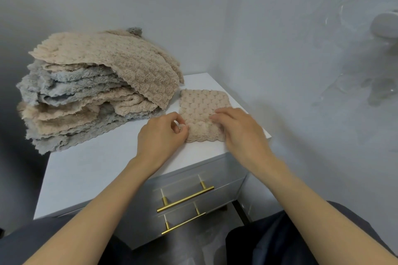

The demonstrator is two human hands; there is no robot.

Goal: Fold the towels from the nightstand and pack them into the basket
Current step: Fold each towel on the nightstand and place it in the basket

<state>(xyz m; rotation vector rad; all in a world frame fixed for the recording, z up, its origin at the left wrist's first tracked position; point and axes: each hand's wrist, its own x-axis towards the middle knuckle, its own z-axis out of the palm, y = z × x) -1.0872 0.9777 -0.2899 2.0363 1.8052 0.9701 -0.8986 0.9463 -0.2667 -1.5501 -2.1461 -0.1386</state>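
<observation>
A small beige folded towel (201, 104) lies on the right part of the white nightstand top (103, 161). My left hand (161, 133) pinches the towel's near left corner between thumb and fingers. My right hand (239, 129) rests on the towel's near right part and covers that edge; it is slightly blurred. A tall loose pile of beige and grey-blue towels (90, 90) fills the back left of the nightstand, with one beige towel draped over its top and down its right side. No basket is in view.
The nightstand stands in a corner, with walls behind and to the right (301, 71). Two drawers with gold bar handles (185, 199) face me. A white round fixture (385, 26) sticks out of the right wall. My dark-trousered knees are below.
</observation>
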